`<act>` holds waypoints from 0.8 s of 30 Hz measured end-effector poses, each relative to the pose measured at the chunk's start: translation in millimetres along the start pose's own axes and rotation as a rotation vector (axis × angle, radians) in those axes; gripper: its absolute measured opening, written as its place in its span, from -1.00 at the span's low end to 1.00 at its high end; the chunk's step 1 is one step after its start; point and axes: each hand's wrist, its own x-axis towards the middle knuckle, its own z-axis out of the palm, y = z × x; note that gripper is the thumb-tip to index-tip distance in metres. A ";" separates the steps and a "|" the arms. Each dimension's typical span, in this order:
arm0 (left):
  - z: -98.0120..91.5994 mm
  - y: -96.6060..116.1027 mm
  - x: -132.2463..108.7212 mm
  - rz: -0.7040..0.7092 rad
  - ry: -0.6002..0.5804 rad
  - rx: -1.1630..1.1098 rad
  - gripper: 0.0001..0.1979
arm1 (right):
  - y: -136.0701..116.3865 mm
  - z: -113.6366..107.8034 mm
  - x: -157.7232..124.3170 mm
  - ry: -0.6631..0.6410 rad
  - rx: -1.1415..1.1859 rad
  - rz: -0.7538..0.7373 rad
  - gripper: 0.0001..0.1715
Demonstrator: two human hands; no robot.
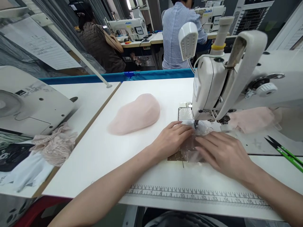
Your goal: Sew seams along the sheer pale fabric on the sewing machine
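My left hand [176,137] lies palm down just left of the sewing machine's needle area, its fingers stretched over a thin, see-through piece of fabric [189,151]. Opposite it, my right hand [222,153] rests flat on the same fabric's right side, fingers extended. The fabric sits on the machine bed below the presser foot [196,123], partly covered by my fingers. The white sewing machine head [210,85] stands directly above. On the tabletop to the left is a pale pink, rounded fabric piece [137,115], touched by neither hand.
Green-handled thread snips [285,153] lie at the right. More pink fabric [253,119] sits behind the machine head. A printed ruler [196,195] runs along the table's front edge. At the left are bundled pink strips [55,143] and another machine [30,101]. Two people sit ahead.
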 end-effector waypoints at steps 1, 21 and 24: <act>0.4 0.2 0.3 -0.001 0.005 -0.004 -0.70 | -0.1 1.3 -0.2 0.008 -0.028 0.018 -0.73; 2.1 13.0 -2.1 0.041 -0.075 0.133 -0.61 | 22.9 17.4 -1.4 -0.154 -0.169 0.208 -0.51; 0.0 15.9 -3.0 0.023 -0.125 0.175 -0.60 | 24.0 17.9 -0.9 -0.146 -0.166 0.211 -0.51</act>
